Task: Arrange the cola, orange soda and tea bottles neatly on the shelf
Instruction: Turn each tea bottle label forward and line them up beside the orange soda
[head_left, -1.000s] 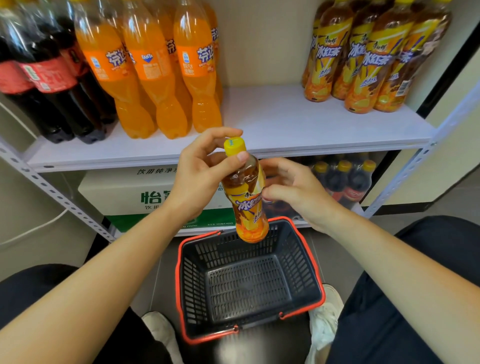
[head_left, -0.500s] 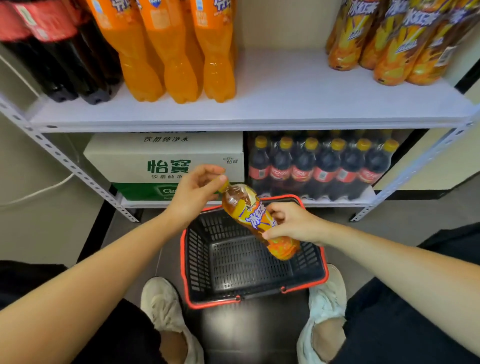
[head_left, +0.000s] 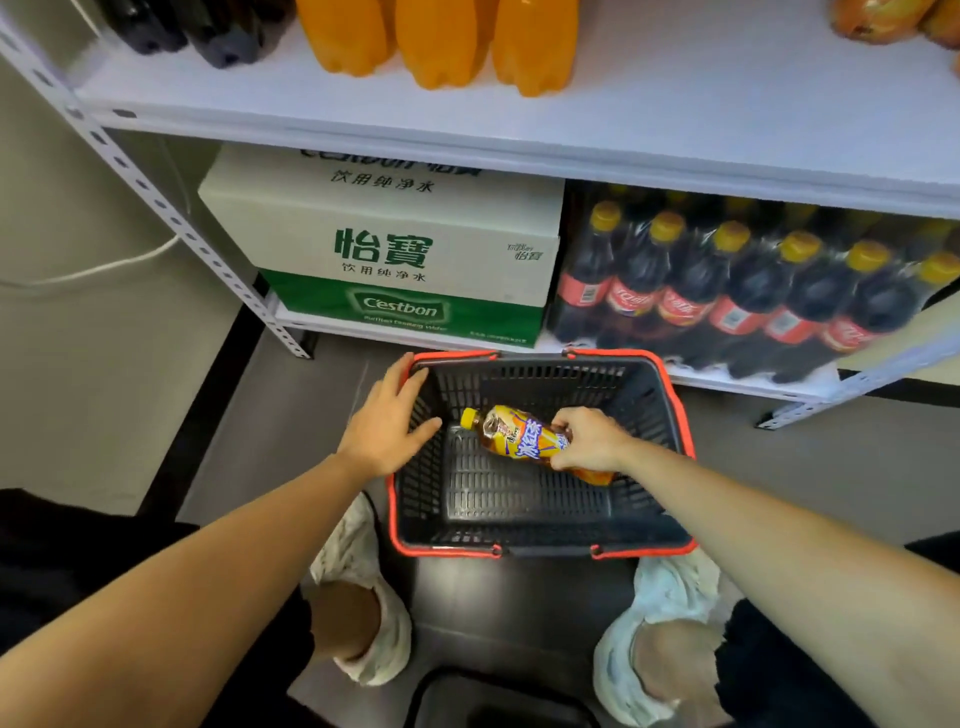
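The tea bottle (head_left: 524, 441) was caught low inside the basket (head_left: 545, 382), tipped almost onto its side, yellow cap aimed at the basket's far-left corner and base turned toward the right wall. It was gripped round the labelled middle by the right hand (head_left: 587, 441), fingers curled over the top of it. Whether the basket floor was being touched by the bottle could not be told.

The left hand (head_left: 387, 421) was spread with fingers straight across the basket's left rim, close to the far-left corner, and nothing was held in it.

On the upper shelf board (head_left: 675, 119), only bases were seen. The orange soda bottles (head_left: 441, 41) were stood left of the middle, the cola bottles (head_left: 208, 31) were set toward the left end, and the shelved tea bottles (head_left: 878, 21) were glimpsed at the right end.

On the lower shelf board (head_left: 727, 383), a white and green carton (head_left: 395, 244) was placed at the left end, with a wrapped pack of cola (head_left: 753, 291) just beside it on the right.

The basket was set on the dark floor (head_left: 519, 613), right by the lower board's front edge, between two pale shoes (head_left: 358, 540).
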